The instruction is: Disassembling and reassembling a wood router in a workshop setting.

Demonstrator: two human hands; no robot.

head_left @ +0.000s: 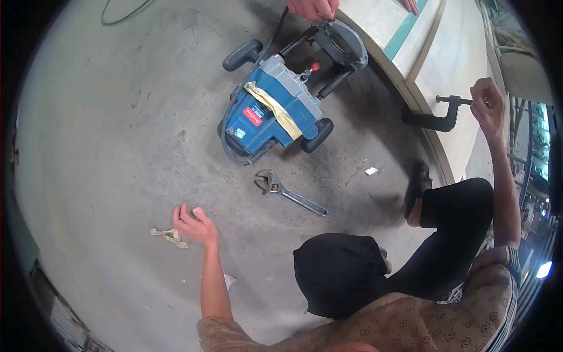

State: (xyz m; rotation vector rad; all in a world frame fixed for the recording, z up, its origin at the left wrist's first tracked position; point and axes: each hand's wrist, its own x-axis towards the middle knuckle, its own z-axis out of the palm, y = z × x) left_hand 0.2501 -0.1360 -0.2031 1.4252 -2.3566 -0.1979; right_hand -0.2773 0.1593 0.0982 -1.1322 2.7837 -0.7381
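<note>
My right hand (488,105) is closed round the screw end of a black C-clamp (448,120), which sits at the edge of a pale wooden panel (463,70). My left hand (196,226) hovers at the left, fingers loosely bent and apart, with nothing in it. Just beside it lies a crumpled strip of yellowish tape (170,236). Ahead, a blue plunge router (267,111) lies on its side, a band of tape across its body and its round base toward the far side. An adjustable wrench (299,199) rests on the floor between my hands.
Another person's hand (314,7) is at the router's base, and a second hand (410,6) touches the panel near a green strip (407,32). The router's cord loops by its body. A white scrap (371,171) lies on the grey concrete floor (117,146).
</note>
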